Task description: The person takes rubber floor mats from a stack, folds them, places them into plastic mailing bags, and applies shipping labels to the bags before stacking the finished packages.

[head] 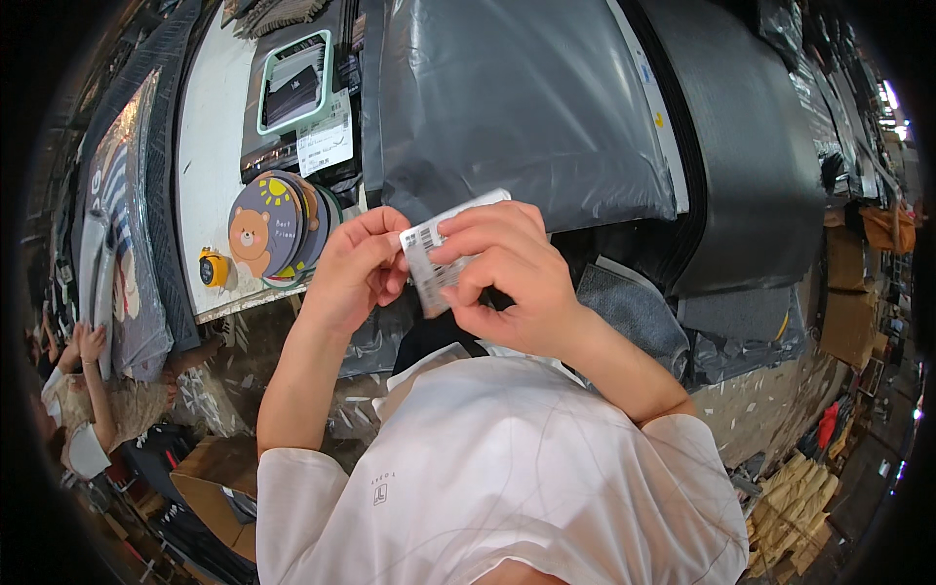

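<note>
A white printed label sheet (423, 256) with barcodes is held in front of my chest; whether it is one sheet or a few cannot be told. My left hand (358, 267) pinches its left edge between thumb and forefinger. From the other side my right hand (512, 263) grips it, its fingers covering part of the print. Just beyond both hands lies a large grey plastic mailing bag (519, 110), full and flat on the table. Left of my left hand is a stack of round mats (267, 223) with a bear design.
A yellow tape measure (213, 268) sits on the white table (212, 146). Behind it stands a mint-rimmed tray (327, 69) of dark cards, beside another label (325, 139). Black sheets (746, 146) are stacked at right. Another person's hands (89, 342) touch wrapped mats at far left.
</note>
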{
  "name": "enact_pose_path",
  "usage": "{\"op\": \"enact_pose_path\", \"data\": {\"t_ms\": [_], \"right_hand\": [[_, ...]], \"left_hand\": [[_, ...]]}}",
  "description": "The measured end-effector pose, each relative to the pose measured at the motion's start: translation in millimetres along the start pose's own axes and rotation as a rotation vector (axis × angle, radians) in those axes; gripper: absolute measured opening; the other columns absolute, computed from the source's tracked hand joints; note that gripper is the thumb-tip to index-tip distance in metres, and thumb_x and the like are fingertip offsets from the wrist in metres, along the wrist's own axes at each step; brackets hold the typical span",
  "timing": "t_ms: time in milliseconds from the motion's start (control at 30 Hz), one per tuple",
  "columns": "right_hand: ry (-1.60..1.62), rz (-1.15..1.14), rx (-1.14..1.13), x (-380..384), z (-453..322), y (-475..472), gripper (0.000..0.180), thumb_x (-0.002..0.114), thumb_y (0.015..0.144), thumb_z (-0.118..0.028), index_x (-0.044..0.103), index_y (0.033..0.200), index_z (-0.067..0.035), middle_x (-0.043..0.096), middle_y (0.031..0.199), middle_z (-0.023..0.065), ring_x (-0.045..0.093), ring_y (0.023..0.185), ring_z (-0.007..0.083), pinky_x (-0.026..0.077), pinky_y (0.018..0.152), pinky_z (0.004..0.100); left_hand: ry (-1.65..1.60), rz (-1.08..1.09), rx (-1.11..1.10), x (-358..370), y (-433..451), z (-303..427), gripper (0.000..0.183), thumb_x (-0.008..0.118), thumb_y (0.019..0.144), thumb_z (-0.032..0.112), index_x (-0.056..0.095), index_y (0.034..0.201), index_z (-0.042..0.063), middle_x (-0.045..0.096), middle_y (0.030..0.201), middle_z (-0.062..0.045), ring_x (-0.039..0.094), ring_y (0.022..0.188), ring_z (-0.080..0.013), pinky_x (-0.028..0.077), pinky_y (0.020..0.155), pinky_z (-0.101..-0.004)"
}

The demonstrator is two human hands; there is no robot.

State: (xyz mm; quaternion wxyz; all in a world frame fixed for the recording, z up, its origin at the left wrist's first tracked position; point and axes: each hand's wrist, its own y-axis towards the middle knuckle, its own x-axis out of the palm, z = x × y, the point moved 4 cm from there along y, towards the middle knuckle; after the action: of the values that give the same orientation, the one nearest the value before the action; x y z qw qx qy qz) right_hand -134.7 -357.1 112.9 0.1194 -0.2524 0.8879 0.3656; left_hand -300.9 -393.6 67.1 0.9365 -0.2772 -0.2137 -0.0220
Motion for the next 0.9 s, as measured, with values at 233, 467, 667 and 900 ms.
{"op": "enact_pose_path", "data": {"t_ms": [233, 467, 667, 900], "right_hand": [[-0.178, -0.136, -0.177, 5, 0, 5, 0.02, 0.074, 0.064, -0.007, 0.061, 0.079, -0.009, 0.062, 0.093, 0.0017, 0.059, 0.091, 0.022, 0.041, 0.082, 0.0386], [-0.049, 0.026, 0.107, -7, 5, 6, 0.018, 0.069, 0.068, -0.001, 0.055, 0.07, -0.011, 0.058, 0.076, 0.003, 0.058, 0.074, 0.0225, 0.042, 0.074, 0.0346], [-0.372, 0.345, 0.365, -66, 103, 28, 0.034, 0.065, 0.082, -0.025, 0.053, 0.109, -0.007, 0.059, 0.101, 0.0123, 0.054, 0.1, 0.0246, 0.03, 0.097, 0.0428], [-1.088, -0.005, 0.077, -33, 138, 55, 0.078, 0.054, 0.081, -0.058, 0.037, 0.139, -0.008, 0.031, 0.145, 0.0172, 0.023, 0.137, 0.0331, 0.014, 0.109, 0.0546]], "left_hand": [[-0.014, -0.148, -0.052, 1, -6, -8, 0.004, 0.056, 0.089, 0.01, 0.054, 0.088, 0.007, 0.055, 0.071, 0.003, 0.046, 0.057, 0.0005, 0.029, 0.045, -0.0142], [0.416, 0.108, 0.501, 19, -17, -11, 0.029, 0.063, 0.078, -0.007, 0.057, 0.106, 0.001, 0.061, 0.089, -0.002, 0.055, 0.078, -0.0073, 0.044, 0.068, -0.0217], [0.562, 0.199, -0.034, -46, -23, -103, 0.026, 0.066, 0.078, 0.005, 0.058, 0.103, 0.003, 0.063, 0.081, -0.006, 0.06, 0.071, -0.0175, 0.047, 0.063, -0.0293], [0.994, 0.338, 0.106, -56, -29, -105, 0.037, 0.059, 0.081, 0.0, 0.056, 0.116, 0.009, 0.061, 0.083, -0.008, 0.053, 0.056, -0.0135, 0.044, 0.056, -0.0261]]}}
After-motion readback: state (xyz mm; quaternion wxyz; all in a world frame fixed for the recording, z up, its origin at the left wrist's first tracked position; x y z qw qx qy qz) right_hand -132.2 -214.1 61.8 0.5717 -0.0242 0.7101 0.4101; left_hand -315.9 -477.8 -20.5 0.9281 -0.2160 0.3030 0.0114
